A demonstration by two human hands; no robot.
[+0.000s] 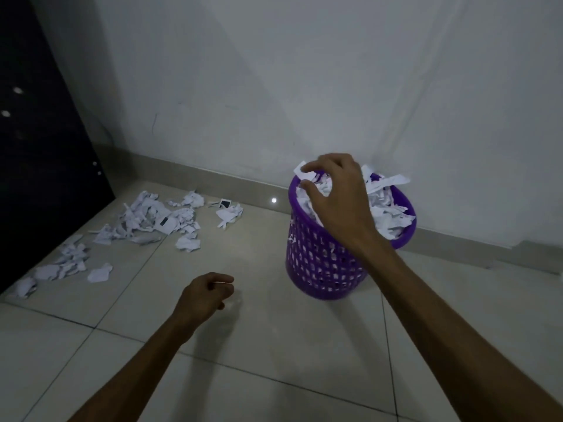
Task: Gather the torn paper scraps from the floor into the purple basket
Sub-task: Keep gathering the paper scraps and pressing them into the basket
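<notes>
Tiled floor (274, 330): crumpled white scraps (158, 220), purple basket (323, 269) brimming.

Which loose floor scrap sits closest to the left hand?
The single flat scrap lying alone on the tile, up-left of the left hand. The other scraps lie farther off, in the big heap and along the dark cabinet.
</notes>
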